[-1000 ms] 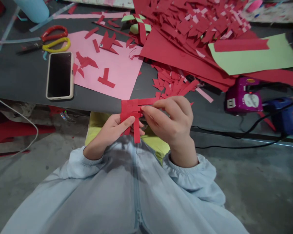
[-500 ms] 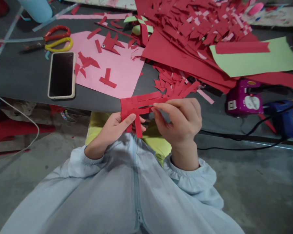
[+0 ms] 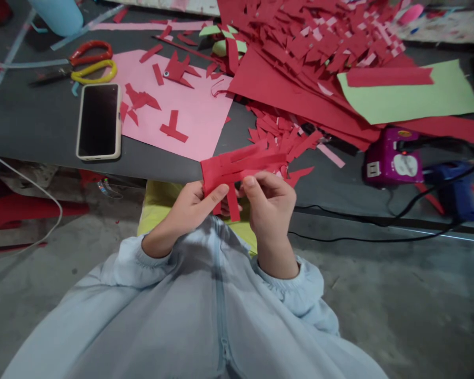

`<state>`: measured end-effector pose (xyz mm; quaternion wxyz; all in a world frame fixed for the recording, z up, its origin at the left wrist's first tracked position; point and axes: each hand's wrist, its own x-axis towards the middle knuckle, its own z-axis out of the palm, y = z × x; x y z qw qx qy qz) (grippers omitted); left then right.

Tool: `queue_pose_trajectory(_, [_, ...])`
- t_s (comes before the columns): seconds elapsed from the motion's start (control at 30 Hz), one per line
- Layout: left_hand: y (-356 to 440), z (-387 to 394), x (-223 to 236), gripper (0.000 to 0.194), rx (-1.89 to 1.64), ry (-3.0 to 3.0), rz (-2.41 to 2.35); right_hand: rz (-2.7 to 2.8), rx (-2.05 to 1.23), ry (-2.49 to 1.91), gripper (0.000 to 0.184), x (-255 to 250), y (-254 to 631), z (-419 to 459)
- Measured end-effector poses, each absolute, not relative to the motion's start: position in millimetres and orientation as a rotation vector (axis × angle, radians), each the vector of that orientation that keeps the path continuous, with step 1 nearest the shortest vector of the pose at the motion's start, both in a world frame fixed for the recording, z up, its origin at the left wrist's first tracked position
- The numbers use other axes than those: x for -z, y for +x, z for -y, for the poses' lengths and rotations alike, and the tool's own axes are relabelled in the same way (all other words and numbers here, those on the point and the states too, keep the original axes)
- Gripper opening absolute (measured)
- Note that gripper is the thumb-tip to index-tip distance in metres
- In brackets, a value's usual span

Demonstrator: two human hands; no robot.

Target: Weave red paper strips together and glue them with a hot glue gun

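Over my lap, at the table's front edge, I hold a piece of red paper (image 3: 217, 171) slit into long strips, with one strip hanging down across it. My left hand (image 3: 193, 208) grips its left end, thumb on top and fingers underneath. My right hand (image 3: 271, 202) is closed at the strips, thumb and forefinger pinching near the lower edge. Its fingertips partly hide what they pinch. Just beyond lie loose red paper strips (image 3: 276, 129). A pink paper sheet (image 3: 205, 126) carries red cutouts, including a red paper fish (image 3: 177, 69) with an eye.
A phone (image 3: 98, 121) and scissors (image 3: 90, 63) lie at the left, near a light blue cup (image 3: 61, 16). Red woven pieces (image 3: 319, 37) are heaped at the back. Green paper (image 3: 410, 100), a purple power box (image 3: 394, 158) and a blue glue gun (image 3: 452, 189) with black cables occupy the right.
My right hand has moved left and slightly down along the strips, closer to my left hand. The red paper has shifted slightly right, and its strips lie closer together.
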<state>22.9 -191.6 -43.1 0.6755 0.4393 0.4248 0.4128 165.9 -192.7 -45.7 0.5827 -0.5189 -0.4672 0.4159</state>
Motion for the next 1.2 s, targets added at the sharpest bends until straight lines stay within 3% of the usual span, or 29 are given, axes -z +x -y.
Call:
queue_pose_trajectory(0.13, [25, 191, 41, 0.05, -0.87, 0.971, -0.865, 0.85, -1.161, -1.189, 0.032, 45, 163, 191])
queue_pose_trajectory(0.6, [33, 191, 43, 0.054, -0.895, 0.846, -0.808, 0.719, -1.241, -1.123, 0.033, 41, 160, 189])
queue_pose_trajectory(0.77, [34, 191, 42, 0.06, -0.843, 0.834, -0.832, 0.707, -1.31, -1.115, 0.041, 40, 162, 187])
queue_pose_trajectory(1.07, [33, 190, 39, 0.054, -0.782, 0.869, -0.804, 0.828, -1.331, -1.197, 0.047, 41, 162, 187])
queue_pose_trajectory(1.2, [33, 190, 40, 0.049, -0.812, 0.862, -0.797, 0.791, -1.318, -1.196, 0.042, 42, 161, 189])
